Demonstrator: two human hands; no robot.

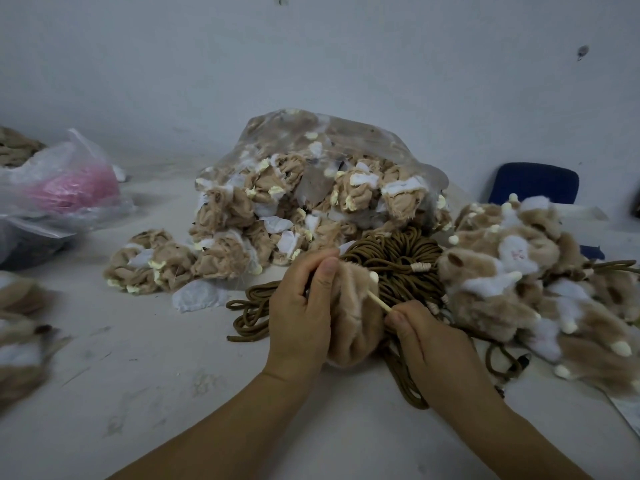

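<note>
Head view. Centre of frame, low: left hand [301,317] grips a tan plush piece [353,306], fingers curled round its left side and thumb lying up along it. Right hand [426,341] pinches the near end of a thin pale stick [379,302] between thumb and fingertips.

Around them:
- A bundle of brown cord [398,261] sits right behind the plush piece, touching it. Loops trail left and under the right wrist.
- A clear bag [311,188] stuffed with tan fabric pieces stands behind that, upper centre.
- A few loose tan pieces [149,268] and a white scrap [195,294] lie left of the bag.
- A heap of furry toys [519,289] fills the right side, close to the right hand.
- A thin bag with something pink [69,188] is at upper left, and a blue chair [535,183] at upper right.
- More tan pieces at the left edge are blurred.
- All of it rests on a pale table [173,375].

The plush piece stands roughly top to bottom in the frame, its rounded end low near the table. The stick runs diagonally, from the pinch at lower right up-left into the fur.
</note>
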